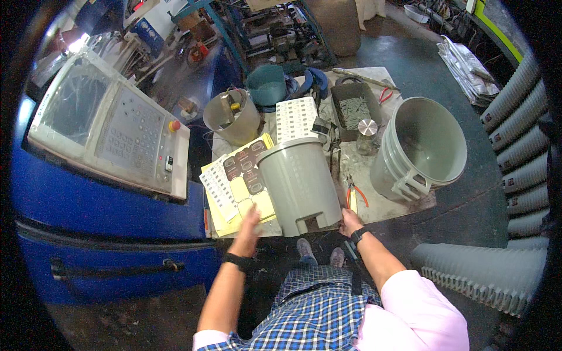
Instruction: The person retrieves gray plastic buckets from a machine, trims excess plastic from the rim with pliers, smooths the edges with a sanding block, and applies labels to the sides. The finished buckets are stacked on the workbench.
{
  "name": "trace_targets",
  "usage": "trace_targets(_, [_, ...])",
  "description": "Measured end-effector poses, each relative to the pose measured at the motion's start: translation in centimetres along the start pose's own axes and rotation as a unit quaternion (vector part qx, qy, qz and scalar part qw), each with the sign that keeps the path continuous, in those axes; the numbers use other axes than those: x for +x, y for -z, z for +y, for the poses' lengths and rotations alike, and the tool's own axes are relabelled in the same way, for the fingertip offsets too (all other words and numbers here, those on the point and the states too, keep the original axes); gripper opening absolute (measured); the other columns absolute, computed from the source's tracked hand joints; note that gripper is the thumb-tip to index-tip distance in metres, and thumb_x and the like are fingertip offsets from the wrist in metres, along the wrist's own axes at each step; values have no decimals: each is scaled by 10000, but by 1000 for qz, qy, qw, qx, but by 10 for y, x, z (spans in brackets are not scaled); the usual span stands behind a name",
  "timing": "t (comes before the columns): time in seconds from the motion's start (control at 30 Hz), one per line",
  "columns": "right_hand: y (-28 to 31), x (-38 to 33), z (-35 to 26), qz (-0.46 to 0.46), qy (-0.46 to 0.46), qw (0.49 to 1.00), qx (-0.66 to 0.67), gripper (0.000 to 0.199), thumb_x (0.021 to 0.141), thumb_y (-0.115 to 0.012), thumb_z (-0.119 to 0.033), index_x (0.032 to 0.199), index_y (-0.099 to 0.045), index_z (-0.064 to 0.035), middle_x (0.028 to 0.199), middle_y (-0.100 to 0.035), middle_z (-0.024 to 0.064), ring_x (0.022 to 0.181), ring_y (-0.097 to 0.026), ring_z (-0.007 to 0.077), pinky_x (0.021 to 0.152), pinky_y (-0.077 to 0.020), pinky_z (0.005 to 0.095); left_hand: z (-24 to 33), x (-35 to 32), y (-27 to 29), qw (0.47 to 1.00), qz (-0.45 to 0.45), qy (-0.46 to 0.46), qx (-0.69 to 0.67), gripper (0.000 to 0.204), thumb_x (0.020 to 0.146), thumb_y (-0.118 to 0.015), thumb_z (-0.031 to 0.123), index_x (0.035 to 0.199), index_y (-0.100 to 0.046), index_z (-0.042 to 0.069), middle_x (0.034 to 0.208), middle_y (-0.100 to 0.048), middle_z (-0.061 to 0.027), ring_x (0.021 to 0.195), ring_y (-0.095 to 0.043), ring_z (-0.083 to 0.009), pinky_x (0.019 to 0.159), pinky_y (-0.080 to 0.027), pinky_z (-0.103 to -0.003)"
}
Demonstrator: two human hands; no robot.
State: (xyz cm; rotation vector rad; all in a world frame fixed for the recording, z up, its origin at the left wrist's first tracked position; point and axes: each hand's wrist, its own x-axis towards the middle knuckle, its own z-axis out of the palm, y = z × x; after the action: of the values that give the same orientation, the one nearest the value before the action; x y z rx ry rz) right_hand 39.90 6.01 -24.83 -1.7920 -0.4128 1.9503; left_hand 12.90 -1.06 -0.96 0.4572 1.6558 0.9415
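Note:
A grey plastic bucket [301,187] with a notch in its lower edge stands at the table's front edge, between my hands. My right hand [350,222] has its fingers curled at the bucket's lower right edge; the bucket partly hides them. Left of the bucket, my left hand [250,228] is raised with fingers stretched out, slightly blurred and holding nothing. It is beside the yellow sheets [264,206], which carry dark brown labels [246,167] and a white sticker sheet [218,190]. Red-handled pliers [353,193] lie just right of the bucket.
A larger open grey bucket [386,169] stands at the table's right. Behind are a bin of small metal parts [355,111], a glass jar [367,143] and a translucent bucket [240,126] with tools. A control panel [132,128] stands left; stacked grey buckets [480,263] lie right.

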Motion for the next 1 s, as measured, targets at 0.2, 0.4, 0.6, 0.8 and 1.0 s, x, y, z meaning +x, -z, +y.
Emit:
trace_targets(0.2, [-28,-19,-12,95,230,960,-126,348,906,-480,-245,1100,-582,25,1009,-631,115,957,-568,216,817,-436,317,-80,55,-28,990,-40,-122,49,770,842,-591,235,1423,-143,4,1463,-196,-188,1358,-181,-275,1090,-178,-342])
trace_targets(0.4, [-25,-48,-13,168,231,929,-236,347,921,-429,-253,1113,-591,-14,1013,-638,149,930,-599,249,815,-442,332,-76,60,-13,987,-103,-111,53,792,816,-619,192,1422,-145,6,1459,-209,-193,1350,-208,-277,1088,-189,-342])
trace_targets(0.6, [-29,-58,-19,182,253,913,-262,423,942,-352,-326,1093,-584,-7,948,-632,170,907,-591,271,810,-434,356,-77,73,11,988,-144,-46,1,689,849,-598,195,1404,-230,20,1439,-261,-162,1318,-276,-242,1062,-262,-338])
trace_targets(0.8, [-17,-73,-28,217,163,944,-189,367,931,-394,-283,1135,-572,-36,881,-611,81,697,-576,151,561,-471,279,-117,163,79,994,106,-24,-7,486,827,-556,91,1280,-425,-26,1287,-465,-169,1087,-506,-227,914,-405,-310])
trace_targets(1.0, [-41,-113,-54,223,338,858,-315,237,898,-456,-138,1035,-583,9,930,-595,115,826,-557,222,752,-450,325,-124,235,98,902,320,-38,285,640,693,-711,194,1209,-430,-60,1182,-480,-251,1098,-459,-383,954,-360,-441])
